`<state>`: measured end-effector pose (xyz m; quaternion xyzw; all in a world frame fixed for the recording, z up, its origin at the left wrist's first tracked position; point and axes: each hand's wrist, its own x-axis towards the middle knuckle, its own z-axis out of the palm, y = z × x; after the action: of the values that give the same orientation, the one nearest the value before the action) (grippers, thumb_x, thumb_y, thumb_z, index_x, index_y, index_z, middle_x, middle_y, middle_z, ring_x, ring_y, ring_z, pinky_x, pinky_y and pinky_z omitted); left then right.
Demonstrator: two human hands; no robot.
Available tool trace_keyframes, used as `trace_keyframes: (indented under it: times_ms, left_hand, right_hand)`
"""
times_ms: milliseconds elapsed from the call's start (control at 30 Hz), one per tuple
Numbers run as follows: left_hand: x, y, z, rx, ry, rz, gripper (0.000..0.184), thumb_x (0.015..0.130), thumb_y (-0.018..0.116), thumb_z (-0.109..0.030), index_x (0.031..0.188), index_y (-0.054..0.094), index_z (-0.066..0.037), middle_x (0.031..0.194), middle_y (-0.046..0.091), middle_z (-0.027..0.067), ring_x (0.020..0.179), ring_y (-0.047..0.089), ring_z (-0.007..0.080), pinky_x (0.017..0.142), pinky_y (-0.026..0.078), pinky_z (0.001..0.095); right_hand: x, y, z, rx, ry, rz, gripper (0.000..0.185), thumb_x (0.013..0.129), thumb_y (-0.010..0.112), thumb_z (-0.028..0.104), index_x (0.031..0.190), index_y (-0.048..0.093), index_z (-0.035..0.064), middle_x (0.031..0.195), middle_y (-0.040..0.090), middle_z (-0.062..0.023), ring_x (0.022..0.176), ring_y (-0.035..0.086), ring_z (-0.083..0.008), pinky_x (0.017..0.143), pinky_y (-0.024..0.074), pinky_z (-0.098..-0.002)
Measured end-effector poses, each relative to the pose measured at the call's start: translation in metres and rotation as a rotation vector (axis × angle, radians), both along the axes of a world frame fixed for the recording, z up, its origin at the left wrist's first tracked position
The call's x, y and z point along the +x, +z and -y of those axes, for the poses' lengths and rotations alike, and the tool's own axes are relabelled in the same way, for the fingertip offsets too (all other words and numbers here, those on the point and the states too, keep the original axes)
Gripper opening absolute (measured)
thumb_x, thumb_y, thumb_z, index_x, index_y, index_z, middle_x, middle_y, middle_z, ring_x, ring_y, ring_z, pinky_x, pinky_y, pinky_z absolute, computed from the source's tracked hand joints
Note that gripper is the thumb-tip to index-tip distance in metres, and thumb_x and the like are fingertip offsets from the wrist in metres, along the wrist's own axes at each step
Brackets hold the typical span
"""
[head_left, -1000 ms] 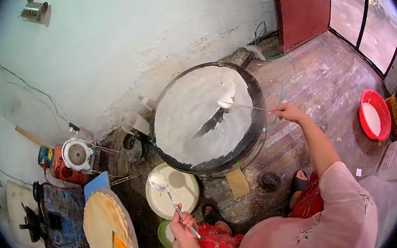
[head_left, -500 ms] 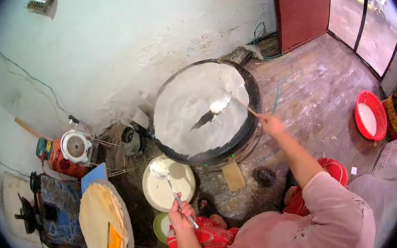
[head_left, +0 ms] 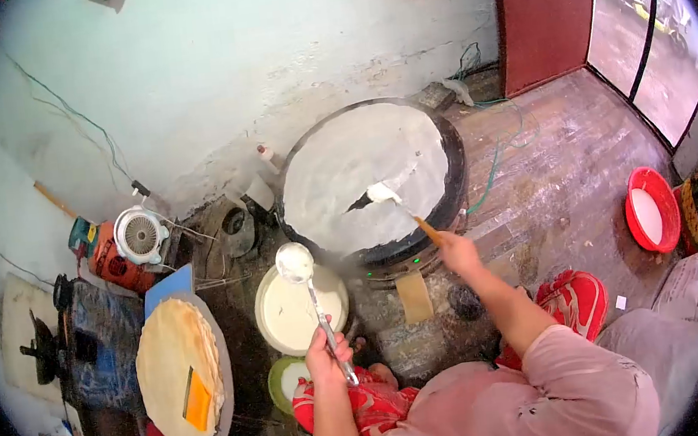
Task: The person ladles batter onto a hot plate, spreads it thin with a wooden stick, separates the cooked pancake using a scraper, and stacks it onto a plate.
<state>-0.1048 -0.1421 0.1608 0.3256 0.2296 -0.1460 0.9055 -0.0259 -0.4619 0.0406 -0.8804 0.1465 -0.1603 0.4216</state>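
My left hand point(head_left: 327, 356) is closed around the handle of a metal ladle point(head_left: 295, 264), whose bowl is above the edge of a white bucket point(head_left: 261, 322) of pale batter. In my right hand point(head_left: 458, 252) is the wooden handle of a batter spreader point(head_left: 427, 230); its far end carries a lump of white batter on the griddle. A thin white batter layer point(head_left: 350, 145) covers most of the large round black griddle point(head_left: 457, 177). Beside the lump, a small dark patch of the griddle shows through.
Left of the bucket lies a stack of thin round pancakes point(head_left: 163, 348) with an orange-handled scraper point(head_left: 198, 402) on top. A green bowl point(head_left: 276, 389) sits near my knee. A small blower point(head_left: 140, 236) stands by the wall, and a red basin point(head_left: 634, 218) at the right.
The spreader and my right hand have moved down and left toward me, and the dark uncovered patch has shrunk. The ladle has risen slightly. The camera view has shifted a little.
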Motion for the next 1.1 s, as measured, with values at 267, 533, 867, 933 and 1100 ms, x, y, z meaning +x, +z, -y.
trace_keyframes:
  times_ms: [267,533,867,933,1100]
  left_hand:
    - [-0.011,0.019,0.009,0.083,-0.072,0.023,0.023,0.092,0.039,-0.024,0.108,0.049,-0.012,0.064,0.051,0.0091,0.043,0.04,0.0139,0.038,0.032,0.0259]
    - [0.01,0.028,0.039,0.275,-0.116,0.036,0.017,0.091,0.04,-0.021,0.102,0.046,-0.01,0.062,0.049,0.0089,0.042,0.041,0.0154,0.036,0.033,0.0271]
    - [0.07,0.002,0.08,0.509,-0.169,0.078,0.015,0.09,0.035,-0.014,0.101,0.042,-0.008,0.062,0.045,0.0073,0.042,0.042,0.0142,0.035,0.035,0.0274]
    - [0.084,-0.01,0.084,0.514,-0.179,0.094,0.015,0.09,0.034,-0.014,0.101,0.042,-0.007,0.061,0.044,0.0063,0.041,0.041,0.0138,0.034,0.035,0.0277]
    - [0.105,-0.029,0.106,0.752,-0.172,0.057,0.014,0.089,0.032,-0.011,0.098,0.043,-0.007,0.06,0.043,0.0064,0.04,0.039,0.0137,0.033,0.033,0.0277]
  right_hand:
    - [0.002,0.027,-0.005,0.102,-0.05,-0.055,0.024,0.084,0.048,0.016,0.104,0.059,0.0082,0.075,0.062,-0.0177,0.071,0.062,-0.0305,0.063,0.0483,-0.0379]
    - [0.005,0.027,-0.047,0.092,0.125,-0.127,0.026,0.087,0.047,0.017,0.108,0.057,0.0066,0.077,0.062,-0.0168,0.066,0.061,-0.0311,0.062,0.0475,-0.0395]
    - [-0.004,0.013,-0.068,0.209,0.134,-0.13,0.027,0.088,0.044,0.016,0.11,0.055,0.0058,0.071,0.062,-0.0111,0.064,0.062,-0.0199,0.06,0.0483,-0.0347]
    - [-0.002,0.015,-0.068,0.249,0.118,-0.108,0.028,0.088,0.044,0.016,0.111,0.055,0.0064,0.071,0.062,-0.0112,0.064,0.062,-0.0203,0.06,0.0482,-0.0354]
    - [-0.011,0.003,-0.096,-0.018,0.08,0.002,0.029,0.086,0.045,0.013,0.112,0.055,0.006,0.066,0.061,-0.0094,0.061,0.061,-0.0185,0.057,0.0476,-0.0325]
